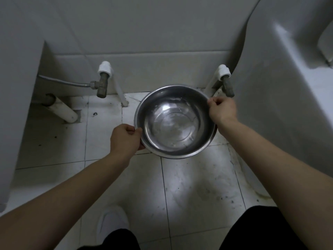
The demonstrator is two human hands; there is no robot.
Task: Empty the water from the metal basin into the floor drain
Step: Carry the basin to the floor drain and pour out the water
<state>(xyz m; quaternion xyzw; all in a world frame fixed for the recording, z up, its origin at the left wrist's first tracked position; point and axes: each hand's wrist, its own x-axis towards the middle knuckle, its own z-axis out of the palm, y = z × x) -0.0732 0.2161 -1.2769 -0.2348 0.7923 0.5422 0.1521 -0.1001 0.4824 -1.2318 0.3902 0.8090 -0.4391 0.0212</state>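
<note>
- Grubby white tile floor (189, 186), pipes and a valve (101, 85) along the wall up top.
- Metal basin (175, 121) sits mid-frame, shallow water inside.
- Left hand (124, 139) and right hand (222, 110) both pinch opposite rims.
- Can't spot the drain; I'd tip slowly, keeping both grips firm.

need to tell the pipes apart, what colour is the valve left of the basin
Dull brownish brass valve, under a white cap; head view.
</note>
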